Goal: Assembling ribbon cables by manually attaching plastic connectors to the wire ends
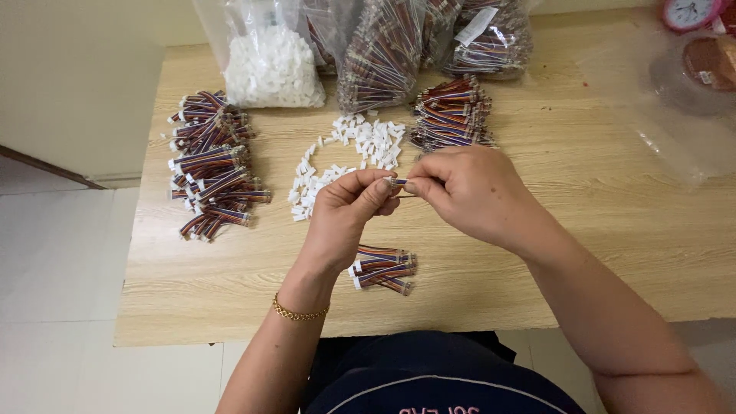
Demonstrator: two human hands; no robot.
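From my feed, left to right: finished wire bundles [211, 165] at 9 o'clock, glossy striped leads with white ends. Loose white connector housings [345, 157], small blocky plastic, at 12. Left hand [349, 215] pinched shut on the wire lead [397, 182], thin, long axis horizontal, running 3 o'clock into the right hand [468, 192], also pinched on it. Both equally near, above the wood-grain table [583, 253].

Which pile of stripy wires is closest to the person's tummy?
The small pile of wire bundles near the table's front edge, just below the left hand. The big pile and the far pile lie farther back.
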